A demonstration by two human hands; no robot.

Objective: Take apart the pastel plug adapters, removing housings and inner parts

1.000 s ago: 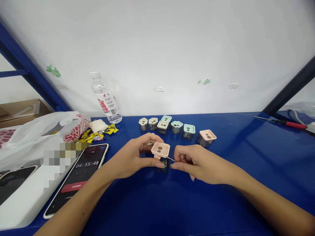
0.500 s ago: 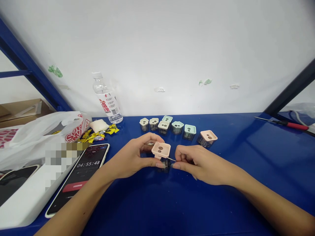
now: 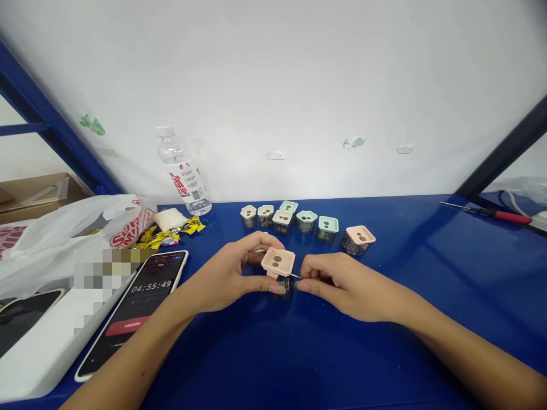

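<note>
My left hand (image 3: 231,273) grips a small pink-topped sharpener (image 3: 278,263) with two holes in its lid, its dark clear body resting on the blue table (image 3: 299,353). My right hand (image 3: 337,282) pinches a thin metal tool (image 3: 294,276) whose tip touches the sharpener's right side under the lid. Both hands are closed around what they hold.
Behind the hands stands a row of several similar sharpeners (image 3: 299,219) in beige, green and pink (image 3: 358,238). A phone (image 3: 137,307) showing a timer, a water bottle (image 3: 183,173), a plastic bag (image 3: 64,233) and sweets lie left. A red-handled screwdriver (image 3: 499,215) lies far right.
The right hand has crept slightly left, bringing the tool tip closer in under the pink lid. The phone timer advanced by one second.
</note>
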